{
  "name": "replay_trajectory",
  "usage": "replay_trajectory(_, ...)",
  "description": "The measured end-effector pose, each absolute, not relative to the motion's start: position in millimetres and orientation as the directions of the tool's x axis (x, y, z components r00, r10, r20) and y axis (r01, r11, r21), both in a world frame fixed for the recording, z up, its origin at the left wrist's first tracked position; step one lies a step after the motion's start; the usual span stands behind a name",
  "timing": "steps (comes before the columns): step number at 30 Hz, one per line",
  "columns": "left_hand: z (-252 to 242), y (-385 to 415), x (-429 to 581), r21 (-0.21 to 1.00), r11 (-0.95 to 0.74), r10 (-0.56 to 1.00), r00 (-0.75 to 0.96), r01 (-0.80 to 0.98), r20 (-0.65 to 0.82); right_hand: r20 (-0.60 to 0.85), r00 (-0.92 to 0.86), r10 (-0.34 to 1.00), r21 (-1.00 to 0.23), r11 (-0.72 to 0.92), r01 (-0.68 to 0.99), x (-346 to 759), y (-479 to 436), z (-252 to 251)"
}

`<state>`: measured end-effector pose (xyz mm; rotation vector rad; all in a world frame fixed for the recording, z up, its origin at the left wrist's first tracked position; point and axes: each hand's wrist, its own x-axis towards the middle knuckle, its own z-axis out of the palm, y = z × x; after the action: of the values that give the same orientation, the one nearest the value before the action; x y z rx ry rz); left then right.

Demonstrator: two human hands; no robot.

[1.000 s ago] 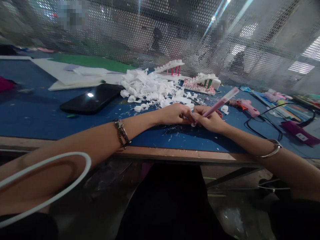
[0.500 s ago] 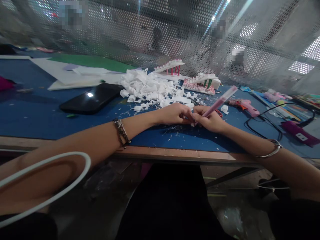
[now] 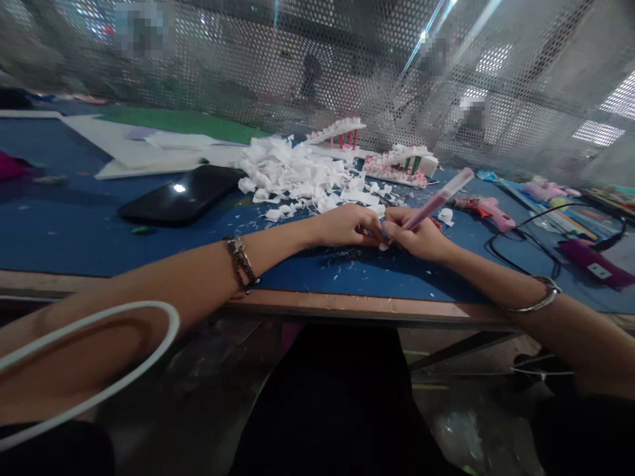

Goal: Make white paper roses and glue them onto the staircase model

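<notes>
My right hand [image 3: 417, 233] is closed round a pink pen [image 3: 439, 198] with a clear upper end, tilted up to the right, its tip down by my fingertips. Against it, fingertip to fingertip, my left hand [image 3: 352, 226] is curled in a pinch low over the blue table. Whatever small thing lies between the left fingers is hidden. Just behind both hands rises a heap of torn white paper scraps [image 3: 292, 168]. Fine white shreds [image 3: 340, 268] lie on the tabletop below the left hand.
Two small stair-like models [image 3: 347, 129] stand behind the paper heap. A black phone [image 3: 183, 195] lies left, near white sheets [image 3: 143, 158] and a green sheet [image 3: 183, 122]. Rightward are a pink glue gun [image 3: 496, 215], a black cable [image 3: 489, 244] and a purple power strip [image 3: 595, 264]. A perforated metal screen [image 3: 342, 66] closes the back.
The pen's upper end has shifted very slightly to the right. Both hands stay together in nearly the same spot.
</notes>
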<state>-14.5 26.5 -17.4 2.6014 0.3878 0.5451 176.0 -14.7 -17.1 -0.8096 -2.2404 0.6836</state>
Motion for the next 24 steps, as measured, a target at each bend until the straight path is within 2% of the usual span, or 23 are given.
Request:
replay_trajectory(3, -17.6, 26.5, -14.3, 0.496, -0.854, 0.347, 0.881, 0.156, 0.322, 0.35, -0.659, 0.666, -0.641, 0.683, 0.35, 176.7, -13.5, -17.8)
replay_trajectory(7, -17.3, 26.1, -14.0, 0.5, -0.849, 0.362, 0.878, 0.17, 0.315, 0.366, -0.621, 0.693, -0.644, 0.67, 0.369, 176.6, -13.8, -18.2)
replay_trajectory(11, -17.0, 25.1, -14.2, 0.495, -0.85, 0.369, 0.874, 0.18, 0.317, 0.344, -0.657, 0.671, -0.62, 0.688, 0.378, 175.8, -15.2, -18.1)
replay_trajectory(16, -17.8, 25.3, -14.5, 0.483, -0.84, 0.426, 0.852, 0.246, 0.306, 0.411, -0.62, 0.669, -0.62, 0.703, 0.348, 176.2, -16.7, -17.3)
replay_trajectory(20, -17.3, 25.8, -14.4, 0.452, -0.855, 0.409, 0.864, 0.252, 0.292, 0.455, -0.592, 0.665, -0.628, 0.711, 0.316, 176.0, -16.5, -16.7)
replay_trajectory(24, -16.4, 24.6, -13.6, 0.453, -0.855, 0.412, 0.86, 0.252, 0.3, 0.43, -0.639, 0.637, -0.58, 0.738, 0.345, 175.5, -15.9, -16.1)
